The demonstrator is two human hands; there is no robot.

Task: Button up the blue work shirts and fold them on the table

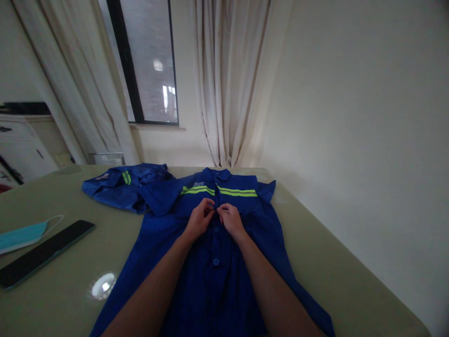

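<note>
A blue work shirt (266, 229) with yellow-green chest stripes lies front up on the table, its collar at the far end. My left hand (201, 217) and my right hand (230, 218) meet at its front opening, just below the stripes. The fingers of each hand are closed in a pinch on the shirt's front edge. Below them, two buttons show along the placket, one (216, 262) being nearer to me. Whether a button sits between my fingertips is too small to tell. Above my hands the opening is slightly parted.
A second blue garment (119, 192) lies crumpled at the far left of the table (308, 243). On the left are a dark phone (49, 252) and a light blue face mask (24, 236). Curtains (228, 84) and a wall stand behind; the wall also runs along the right.
</note>
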